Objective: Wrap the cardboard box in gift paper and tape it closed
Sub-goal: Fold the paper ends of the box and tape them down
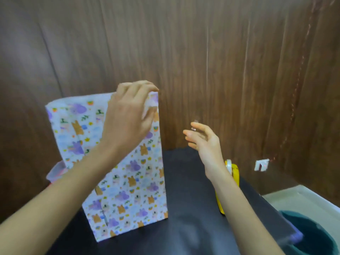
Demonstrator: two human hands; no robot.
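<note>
The box [132,184] stands upright on end on the black table [193,208], covered in white gift paper printed with bears and purple animals. My left hand [128,116] is at its top right corner, fingers and thumb pinching the folded paper there. My right hand [202,138] hovers in the air to the right of the box, fingers loosely spread, with a small clear piece of tape [195,126] stuck at its fingertips. The cardboard itself is hidden under the paper.
A yellow tape dispenser [233,173] with a clear roll sits on the table behind my right wrist. A pink-lidded container [57,172] shows behind the box at left. A dark teal bucket [312,234] stands on the floor at right. A wood-panel wall rises close behind.
</note>
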